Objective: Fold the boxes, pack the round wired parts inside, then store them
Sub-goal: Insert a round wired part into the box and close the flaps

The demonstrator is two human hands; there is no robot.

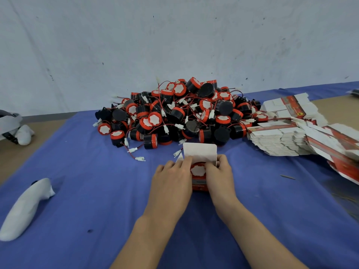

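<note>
Red box (200,184) stands upright on the table, clamped between both grips. Left grip (172,181) is wrapped on the box's left side, fingers curled over the top edge at a small side flap. Right grip (221,175) is wrapped on the right side, fingers curled at the open top. 1 round part (198,170) sits inside the box, red rim and white face up. White lid flap (200,153) stands up behind it, not folded down.

Just beyond the box is a pile (178,113) of round wired parts: black bodies, red rims, red wires, white plugs. Right of it are stacks of flat boxes (279,140), touching the pile's edge.

Blue cloth (87,171) covers the table (330,105), with tan top showing at both sides. A white padded object (25,208) lies on the cloth at left, well apart from the grips. Pale wall (174,35) stands behind.
</note>
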